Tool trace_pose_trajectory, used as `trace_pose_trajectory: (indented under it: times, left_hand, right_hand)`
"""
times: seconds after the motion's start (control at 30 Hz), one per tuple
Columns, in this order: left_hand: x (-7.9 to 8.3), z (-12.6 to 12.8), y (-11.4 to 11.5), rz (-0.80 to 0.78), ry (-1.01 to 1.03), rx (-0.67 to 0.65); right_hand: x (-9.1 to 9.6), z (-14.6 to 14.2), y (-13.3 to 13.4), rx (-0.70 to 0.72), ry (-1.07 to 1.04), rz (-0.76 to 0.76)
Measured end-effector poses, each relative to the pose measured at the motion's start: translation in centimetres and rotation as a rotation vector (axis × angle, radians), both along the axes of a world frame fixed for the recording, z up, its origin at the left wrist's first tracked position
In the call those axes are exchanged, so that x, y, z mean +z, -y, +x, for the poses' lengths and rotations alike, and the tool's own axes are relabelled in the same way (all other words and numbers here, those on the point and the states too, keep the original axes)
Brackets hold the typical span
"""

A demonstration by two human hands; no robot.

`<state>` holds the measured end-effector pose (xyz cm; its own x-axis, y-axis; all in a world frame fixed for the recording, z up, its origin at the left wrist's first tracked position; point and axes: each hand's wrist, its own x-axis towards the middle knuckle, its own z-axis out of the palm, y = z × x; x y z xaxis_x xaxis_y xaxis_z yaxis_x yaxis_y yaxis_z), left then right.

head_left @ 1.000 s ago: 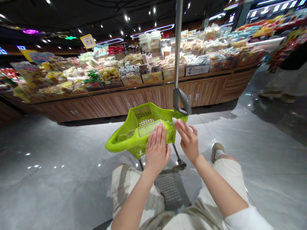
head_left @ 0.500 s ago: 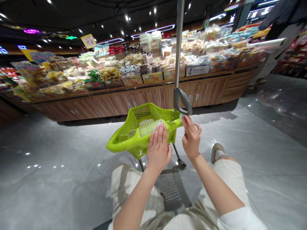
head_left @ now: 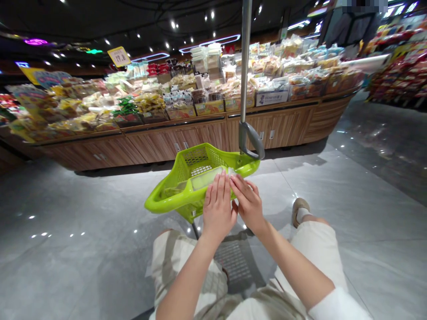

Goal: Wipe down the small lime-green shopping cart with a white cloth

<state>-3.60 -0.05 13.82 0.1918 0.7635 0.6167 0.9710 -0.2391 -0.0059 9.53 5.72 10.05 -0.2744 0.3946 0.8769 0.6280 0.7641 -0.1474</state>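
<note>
A flat, clear plastic pack with pale green showing through is lying across the top of a lime-green plastic shopping basket, its long edge slanting toward two o'clock, while the mesh-walled basket is sitting with its narrow end pointing toward nine o'clock.

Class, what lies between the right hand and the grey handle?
The green basket's rim separates the right hand and the grey handle, in the head view.

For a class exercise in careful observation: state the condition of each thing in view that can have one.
Lime-green plastic basket: tilted.
Clear packet: lying in the basket, pale green inside.
Left hand: open, flat on the packet.
Right hand: fingers curved against the packet's end.
Metal pole: upright.
</note>
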Motion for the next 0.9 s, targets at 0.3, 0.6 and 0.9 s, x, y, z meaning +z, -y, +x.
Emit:
trace_pose_trajectory:
  times: [0.3, 0.6, 0.9]
  left_hand:
    - [0.1, 0.1, -0.1, -0.004, 0.008, 0.003]
    - [0.2, 0.0, 0.0, -0.006, -0.003, -0.008]
    - [0.1, 0.0, -0.1, -0.009, -0.009, 0.011]
  right_hand:
    - [0.1, 1.3, -1.4, -0.181, -0.193, -0.045]
    - [-0.2, 2.2, -1.7, -0.181, -0.184, -0.017]
    - [0.4, 2.6, -1.6, 0.058, 0.077, 0.023]
